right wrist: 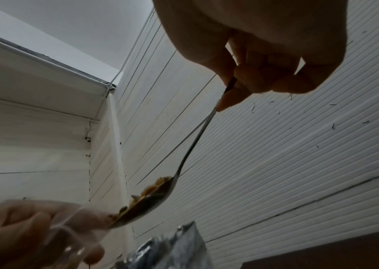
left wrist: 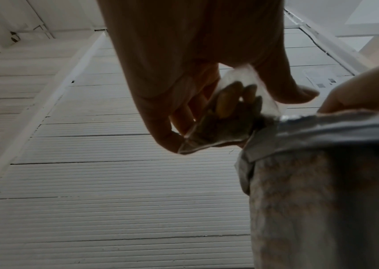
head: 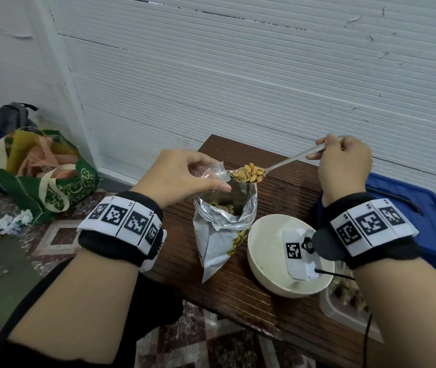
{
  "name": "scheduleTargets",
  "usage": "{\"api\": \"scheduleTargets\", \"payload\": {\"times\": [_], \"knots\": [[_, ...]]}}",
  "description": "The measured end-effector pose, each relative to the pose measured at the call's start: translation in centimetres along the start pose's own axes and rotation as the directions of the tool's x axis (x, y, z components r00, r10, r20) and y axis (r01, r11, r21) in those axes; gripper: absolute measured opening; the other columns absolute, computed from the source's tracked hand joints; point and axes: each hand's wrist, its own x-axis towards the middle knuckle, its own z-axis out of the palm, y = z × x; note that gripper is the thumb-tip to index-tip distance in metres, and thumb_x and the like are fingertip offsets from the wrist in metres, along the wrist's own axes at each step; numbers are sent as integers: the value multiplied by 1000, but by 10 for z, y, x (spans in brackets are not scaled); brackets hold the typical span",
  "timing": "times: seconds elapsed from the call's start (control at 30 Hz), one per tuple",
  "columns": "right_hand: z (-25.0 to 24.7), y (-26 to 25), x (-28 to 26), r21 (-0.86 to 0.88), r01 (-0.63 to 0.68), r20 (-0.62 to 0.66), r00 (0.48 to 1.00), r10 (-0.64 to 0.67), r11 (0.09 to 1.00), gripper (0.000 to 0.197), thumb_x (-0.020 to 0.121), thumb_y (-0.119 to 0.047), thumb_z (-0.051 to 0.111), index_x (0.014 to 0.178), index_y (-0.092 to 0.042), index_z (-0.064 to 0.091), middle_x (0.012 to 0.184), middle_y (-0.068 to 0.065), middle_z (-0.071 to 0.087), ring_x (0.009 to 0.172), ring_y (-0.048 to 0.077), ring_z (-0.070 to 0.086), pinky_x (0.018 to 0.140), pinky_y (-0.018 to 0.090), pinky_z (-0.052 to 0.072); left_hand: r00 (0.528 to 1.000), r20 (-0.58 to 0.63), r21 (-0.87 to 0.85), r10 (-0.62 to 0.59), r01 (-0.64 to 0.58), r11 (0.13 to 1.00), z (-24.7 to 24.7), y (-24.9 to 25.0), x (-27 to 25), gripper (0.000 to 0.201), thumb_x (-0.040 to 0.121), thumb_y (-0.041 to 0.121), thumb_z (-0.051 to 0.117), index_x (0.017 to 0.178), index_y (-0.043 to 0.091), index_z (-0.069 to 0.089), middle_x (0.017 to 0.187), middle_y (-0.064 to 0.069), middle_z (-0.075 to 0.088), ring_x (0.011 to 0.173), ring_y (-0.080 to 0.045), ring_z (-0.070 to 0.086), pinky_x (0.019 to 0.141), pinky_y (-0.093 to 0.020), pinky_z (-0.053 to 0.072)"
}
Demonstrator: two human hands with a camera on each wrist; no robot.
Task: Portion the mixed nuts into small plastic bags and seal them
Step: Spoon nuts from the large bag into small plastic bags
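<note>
Head view, going left to right: your left hand (head: 182,176) is pinching a small clear plastic bag (head: 213,170) by its mouth, fingers curled round the film, held just above the open foil pouch (head: 222,229) that stands near the middle of the table (head: 238,288). The left wrist view shows a few nuts already sitting in the bag's bottom, so I'd say you're mid-fill on this portion, nowhere near sealing yet. The spoon (head: 278,164) is heaped with nuts (head: 248,172) and its tip is right at the bag's opening. Your right hand (head: 344,160) is clamped on the handle end, over the far right edge of the table. Next you'll probably want to tip the spoon slowly and keep the bag's mouth spread, or nuts will drop back into the pouch. The white bowl (head: 264,251) sits just right of the pouch.
</note>
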Motion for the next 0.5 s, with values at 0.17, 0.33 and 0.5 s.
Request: {"api": "scheduleTargets", "payload": {"times": [0.17,0.33,0.5], "knots": [[7,-6,0,-1,11,41,999,-11,1000,28,100,-20,42,88,-11,66,64,-3,62,55,-5,54,52,3,38,1000,20,38,20,-21,999,7,2,0,63,47,57,77,104,30,71,85,19,66,74,15,57,62,-2,41],[15,-9,-6,-6,13,113,994,-12,1000,28,101,-20,42,89,-11,66,62,-4,62,60,3,54,50,4,37,999,40,87,24,-27,996,12,3,2,71,47,61,75,111,30,69,91,25,63,87,11,57,68,-1,40],[20,-11,-11,4,33,132,991,-34,999,27,100,-21,43,86,-14,65,63,-4,63,57,0,53,58,11,41,997,71,80,16,-22,997,12,0,4,72,48,51,86,115,31,68,97,22,65,91,13,56,72,4,40]]}}
